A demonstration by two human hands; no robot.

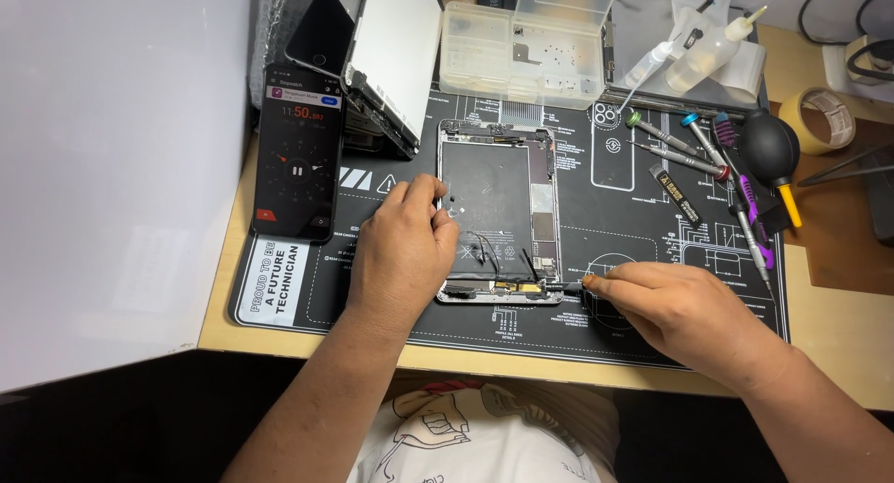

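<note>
Between the two hands an opened tablet (500, 224) is laid flat on a black repair mat (643, 325), its dark battery panel and thin cables exposed. The left hand (402, 252) is pressed on the tablet's left edge, fingers curled over the frame and nothing gripped. The right hand (684, 308) is closed narrowly around a slim screwdriver (562, 284), the tip being held at the tablet's lower right corner, just beside a small gold-coloured connector strip.

Risk is judged to lie mostly at that tip: a slip sideways could score the thin cables lying close to the left of it, or nick the battery panel above it. Should the left hand's pressure be eased, the tablet could be skated across the mat.

Beyond the right hand, several screwdrivers (694, 152), a black air blower (769, 149) and a roll of tape (819, 120) are crowded together, so little room is left for the elbow to swing outward. Past the left hand a phone showing a timer (296, 152) is propped near the mat's edge, next to a detached screen panel (391, 54); a wide sweep there could knock either. Further out from the fingertips a clear parts box (521, 54) is set. Toward the body the table edge (521, 364) is near, and only a narrow strip of mat is left open below the tablet
</note>
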